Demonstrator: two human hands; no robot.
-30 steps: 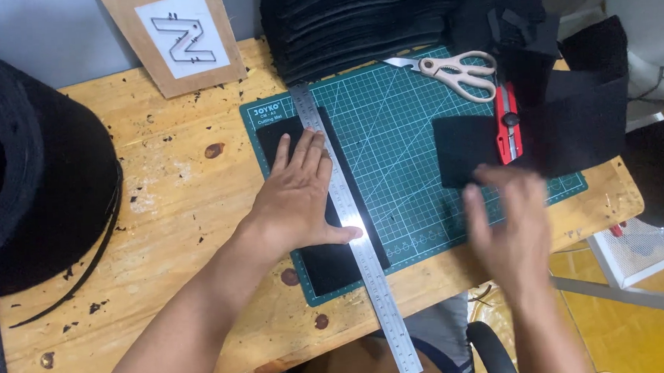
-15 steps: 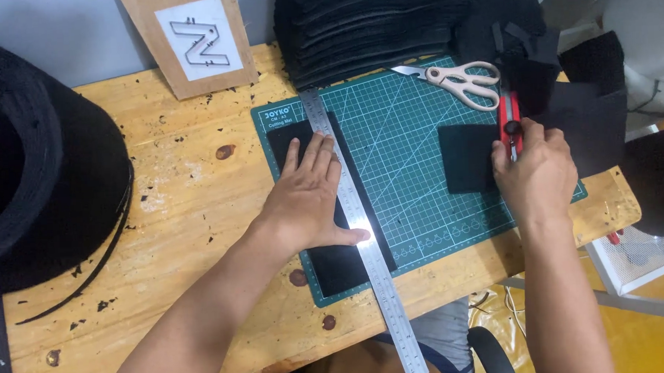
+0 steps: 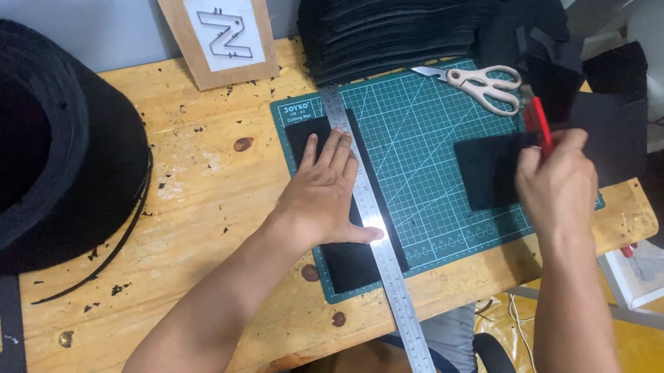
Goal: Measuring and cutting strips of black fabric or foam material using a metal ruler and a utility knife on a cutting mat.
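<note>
Wooden worktop, pale and pitted with dark specks, seen from above. At the left edge, a big round black roll, with a thin black strip trailing from under it. At the back edge, a tall stack of black sheets, and left of that a brown card propped upright with a white label. Towards the right end, a green cutting mat with white grid lines, its near edge close to the worktop's front edge.

On the mat's left part, a long black piece lying front to back. Over its right side, a steel ruler, running from the mat's back edge out past the worktop's front edge. Left hand pressed flat on the piece, fingers spread, thumb against the ruler; grip open, nothing grasped.

On the mat's right part, a second black piece, partly under the right hand. Right hand's grip closed around a red knife, held above that piece near the mat's right edge; blade end not visible.

At the mat's back right corner, scissors with cream handles, lying flat and closed, apart from both hands.
</note>
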